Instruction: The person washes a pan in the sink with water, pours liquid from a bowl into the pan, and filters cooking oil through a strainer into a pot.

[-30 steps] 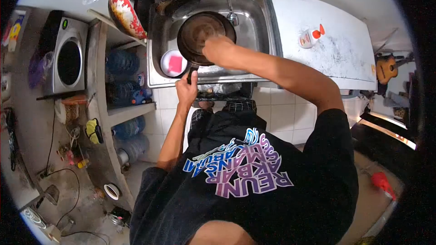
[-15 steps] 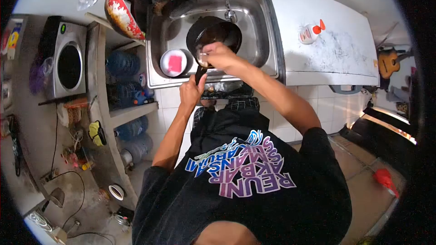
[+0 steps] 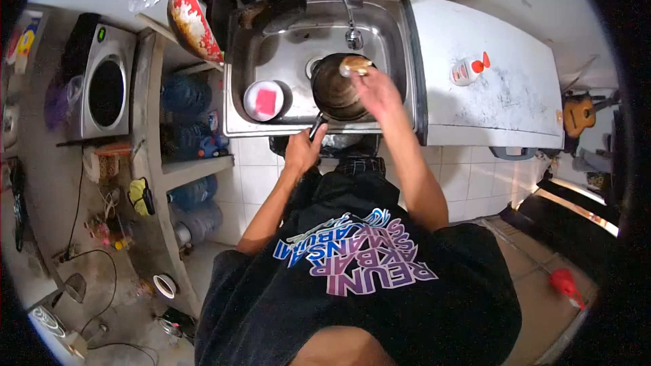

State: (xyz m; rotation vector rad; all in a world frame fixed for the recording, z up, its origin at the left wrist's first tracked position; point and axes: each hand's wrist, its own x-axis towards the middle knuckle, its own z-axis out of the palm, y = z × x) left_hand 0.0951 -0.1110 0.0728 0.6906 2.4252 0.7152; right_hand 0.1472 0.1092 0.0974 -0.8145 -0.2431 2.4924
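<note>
My left hand (image 3: 303, 152) is closed round the black handle of a dark frying pan (image 3: 330, 89), at the front of the steel sink (image 3: 281, 57). The inside of the pan faces up and looks wet and brownish. Over the pan's right side, my right hand (image 3: 378, 96) grips a yellowish-brown scrubber (image 3: 356, 66); its exact make is hard to tell. To the left of the pan, a white bowl (image 3: 250, 108) holds a pink sponge (image 3: 265, 102).
The curved faucet (image 3: 348, 10) rises behind the sink. On the white counter (image 3: 502, 108) at the right stands a bottle with a red cap (image 3: 465, 72). Several pans, one red (image 3: 196, 22), hang or lean at the back left. Large blue water bottles (image 3: 184, 95) fill the left shelves.
The pan, tilted before, now lies flatter with its inside facing up, further right. My right hand has moved from near the handle to the pan's far right side with the scrubber.
</note>
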